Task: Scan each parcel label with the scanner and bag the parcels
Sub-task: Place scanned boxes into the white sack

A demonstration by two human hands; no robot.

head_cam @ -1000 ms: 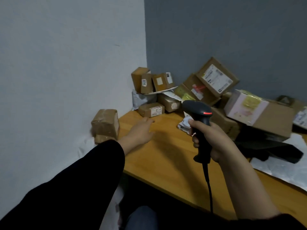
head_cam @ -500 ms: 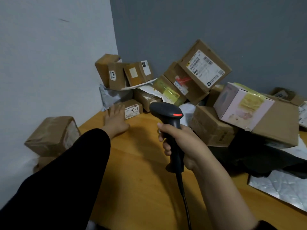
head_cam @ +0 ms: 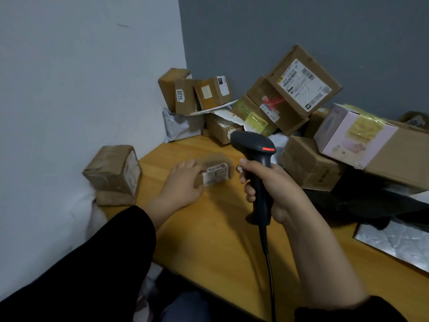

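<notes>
Right grip [head_cam: 274,189] is curled round the handle of the scanner [head_cam: 254,147], held upright. Left grip [head_cam: 183,182] wraps its fingers over a small parcel [head_cam: 216,174], blurred, on the counter [head_cam: 209,240] near its left edge. Other parcels [head_cam: 301,89] are heaped at the back corner.

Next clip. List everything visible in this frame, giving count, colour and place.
small brown cardboard parcel with white label: one, brown, mid-table.
black handheld barcode scanner: one, black, above the table.
brown cardboard boxes: many, brown, piled in the back corner.
pink-faced box: one, pink and brown, right of pile.
grey plastic mailer: one, grey, under corner boxes.
tape-wrapped brown parcels: two, brown, stacked by left wall.
silver padded mailer: one, silver, table right.
black plastic sheeting: one, black, below right boxes.
wooden table: one, orange-brown, foreground.
left hand: one, holds the small parcel's end.
right hand: one, grips the scanner handle.
</notes>
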